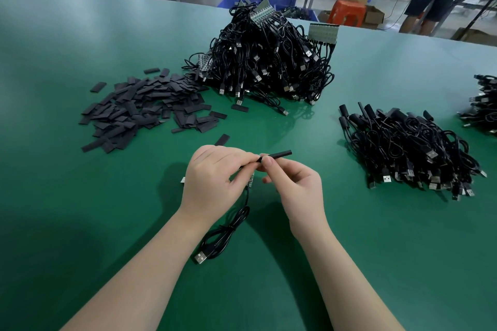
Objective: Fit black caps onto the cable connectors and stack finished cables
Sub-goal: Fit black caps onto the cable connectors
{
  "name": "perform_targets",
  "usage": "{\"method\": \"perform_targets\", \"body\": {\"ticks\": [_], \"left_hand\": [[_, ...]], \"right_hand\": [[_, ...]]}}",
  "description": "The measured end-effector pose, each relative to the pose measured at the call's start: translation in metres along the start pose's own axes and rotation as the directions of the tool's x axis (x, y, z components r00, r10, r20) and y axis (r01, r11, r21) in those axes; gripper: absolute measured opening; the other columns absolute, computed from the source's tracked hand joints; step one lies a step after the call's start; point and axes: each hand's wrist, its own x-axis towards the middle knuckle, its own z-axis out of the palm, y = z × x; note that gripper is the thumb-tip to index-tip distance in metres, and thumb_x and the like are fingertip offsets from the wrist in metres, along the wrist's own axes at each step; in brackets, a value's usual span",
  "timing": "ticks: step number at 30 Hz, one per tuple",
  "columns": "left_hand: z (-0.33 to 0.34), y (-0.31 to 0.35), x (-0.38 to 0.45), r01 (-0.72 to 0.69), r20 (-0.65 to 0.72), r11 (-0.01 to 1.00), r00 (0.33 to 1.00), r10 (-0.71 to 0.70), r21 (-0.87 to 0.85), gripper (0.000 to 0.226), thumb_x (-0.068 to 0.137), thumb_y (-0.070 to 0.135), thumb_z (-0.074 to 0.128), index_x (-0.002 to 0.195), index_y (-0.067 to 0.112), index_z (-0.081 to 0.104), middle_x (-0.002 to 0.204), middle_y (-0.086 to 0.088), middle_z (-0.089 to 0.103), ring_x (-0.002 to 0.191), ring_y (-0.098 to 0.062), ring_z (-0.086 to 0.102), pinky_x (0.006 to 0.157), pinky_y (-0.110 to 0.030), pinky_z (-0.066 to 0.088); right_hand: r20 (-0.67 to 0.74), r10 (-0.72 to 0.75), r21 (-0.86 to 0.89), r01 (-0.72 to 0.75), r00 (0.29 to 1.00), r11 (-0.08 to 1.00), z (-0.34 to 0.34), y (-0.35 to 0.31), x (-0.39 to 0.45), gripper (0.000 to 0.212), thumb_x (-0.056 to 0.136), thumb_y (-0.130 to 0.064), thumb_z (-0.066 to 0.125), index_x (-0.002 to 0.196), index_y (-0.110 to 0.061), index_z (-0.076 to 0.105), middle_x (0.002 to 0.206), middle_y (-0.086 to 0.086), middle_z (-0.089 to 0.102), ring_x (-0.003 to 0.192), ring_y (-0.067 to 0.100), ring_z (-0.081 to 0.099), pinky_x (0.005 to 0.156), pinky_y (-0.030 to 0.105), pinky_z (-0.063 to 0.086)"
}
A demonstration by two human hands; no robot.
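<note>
Head view: left hand (212, 180) grips a cable (228, 234) end, fingers curled round it; right hand (293, 183) pinches a black cap (279, 154) at that end. Beyond the hands lies the cap pile (142, 107), right of it the uncapped heap (269, 62); finished stack (408, 148) lies further right on the green table (80, 223).

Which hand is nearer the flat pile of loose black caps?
Left. The left hand sits just below-right of the flat pile of loose black caps; the right hand is farther right, pinching a black cap.
</note>
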Motion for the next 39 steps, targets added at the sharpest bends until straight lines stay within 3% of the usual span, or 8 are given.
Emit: {"method": "perform_targets", "body": {"ticks": [9,25,30,34,39], "left_hand": [[0.001,-0.002,0.0,-0.026,0.005,0.999,1.0,0.026,-0.045,0.007,0.088,0.014,0.073,0.085,0.01,0.078,0.079,0.003,0.074,0.073,-0.019,0.07,0.063,-0.042,0.05],[0.001,0.001,0.0,0.03,0.037,0.998,0.999,-0.028,-0.049,0.009,0.087,0.007,0.07,0.086,0.01,0.078,0.082,0.004,0.074,0.078,-0.018,0.071,0.069,-0.043,0.051],[-0.001,0.0,0.001,0.044,0.017,0.999,0.999,-0.043,-0.028,0.007,0.087,0.015,0.072,0.087,0.011,0.078,0.083,0.003,0.074,0.078,-0.019,0.071,0.069,-0.043,0.052],[-0.001,-0.001,0.0,0.044,0.01,0.998,0.999,-0.043,-0.045,0.007,0.086,0.016,0.073,0.086,0.011,0.078,0.081,0.003,0.074,0.076,-0.019,0.07,0.068,-0.043,0.051],[0.0,0.0,-0.002,0.045,-0.021,0.998,0.999,-0.047,-0.048,0.012,0.086,0.02,0.072,0.086,0.01,0.079,0.08,0.002,0.074,0.076,-0.018,0.07,0.069,-0.043,0.051]], "right_hand": [[-0.001,-0.012,0.06,0.012,1.0,0.998,0.002,0.002,-0.002,0.018,0.091,-0.014,0.069,0.081,-0.025,0.079,0.087,-0.006,0.078,0.079,0.002,0.07,0.072,0.013,0.052],[0.087,0.028,0.005,-0.029,0.996,1.0,0.0,0.004,0.002,0.019,0.092,-0.021,0.069,0.077,-0.026,0.08,0.08,-0.005,0.076,0.068,0.0,0.064,0.063,0.009,0.046],[-0.038,0.021,0.128,-0.016,0.999,0.992,-0.005,-0.001,0.005,0.009,0.091,-0.017,0.069,0.093,-0.018,0.077,0.096,-0.009,0.077,0.071,-0.002,0.066,0.06,0.008,0.046],[-0.079,0.029,0.161,-0.016,0.996,0.987,-0.011,-0.003,0.005,0.009,0.084,-0.03,0.072,0.084,-0.028,0.081,0.088,-0.002,0.077,0.07,0.003,0.067,0.061,0.012,0.048],[-0.053,0.058,0.141,-0.05,0.997,0.989,-0.009,-0.001,0.005,0.019,0.075,-0.044,0.073,0.087,-0.032,0.081,0.09,-0.004,0.077,0.071,0.006,0.066,0.067,0.021,0.046]]}}
